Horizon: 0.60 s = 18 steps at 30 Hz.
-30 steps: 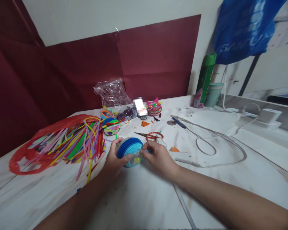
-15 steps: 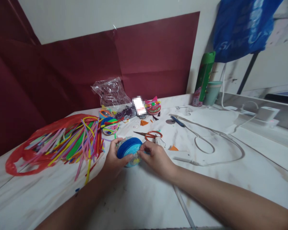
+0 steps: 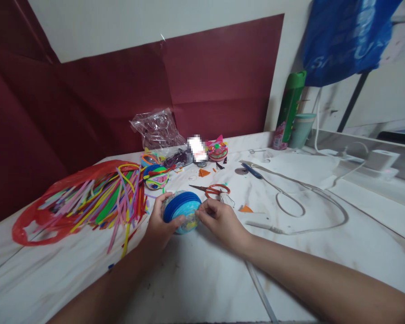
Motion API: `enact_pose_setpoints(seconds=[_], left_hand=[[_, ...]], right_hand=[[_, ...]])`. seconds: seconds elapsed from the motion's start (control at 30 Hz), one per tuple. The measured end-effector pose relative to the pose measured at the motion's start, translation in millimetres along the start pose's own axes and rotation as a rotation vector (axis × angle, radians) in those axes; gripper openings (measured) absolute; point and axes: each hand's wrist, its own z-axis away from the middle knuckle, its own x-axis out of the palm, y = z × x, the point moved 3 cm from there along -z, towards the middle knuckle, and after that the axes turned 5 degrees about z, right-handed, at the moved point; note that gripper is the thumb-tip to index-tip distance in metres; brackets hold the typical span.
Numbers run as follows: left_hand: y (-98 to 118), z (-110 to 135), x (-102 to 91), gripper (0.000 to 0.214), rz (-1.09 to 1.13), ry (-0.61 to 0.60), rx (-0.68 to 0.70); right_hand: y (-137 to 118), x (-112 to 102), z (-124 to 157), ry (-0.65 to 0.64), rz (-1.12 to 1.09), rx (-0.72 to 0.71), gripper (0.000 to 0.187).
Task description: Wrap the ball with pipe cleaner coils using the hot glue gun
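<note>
A round ball wrapped in blue strips (image 3: 182,211) is held just above the white marble table (image 3: 202,274). My left hand (image 3: 161,225) cups its left side, with the thumb pressed across the front. On the ball's right side, my right hand (image 3: 222,222) pinches it with thumb and fingertips. Both hands are closed around the ball.
A red plastic bag with several coloured strips (image 3: 97,198) lies to the left. Finished striped balls (image 3: 156,176), orange scissors (image 3: 211,190), a clear bag (image 3: 157,128) and a pink cat-shaped piece (image 3: 217,150) lie behind. A white cable (image 3: 303,211) loops right. A green can (image 3: 288,110) stands at the back.
The hands and the ball stay in nearly the same place. My right fingers have shifted slightly on the ball's right side.
</note>
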Motion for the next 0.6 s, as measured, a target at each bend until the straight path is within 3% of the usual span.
enact_pose_setpoints(seconds=[0.4,0.6], left_hand=[[-7.2,-3.3,-0.9,0.071,-0.053,-0.073,0.011],[-5.6,-3.0,-0.8,0.075,-0.123,-0.050,-0.003]], right_hand=[[0.6,0.9,1.1,-0.030,0.043,0.001,0.012],[-2.0,0.3,0.9,-0.010,0.029,0.005,0.008]])
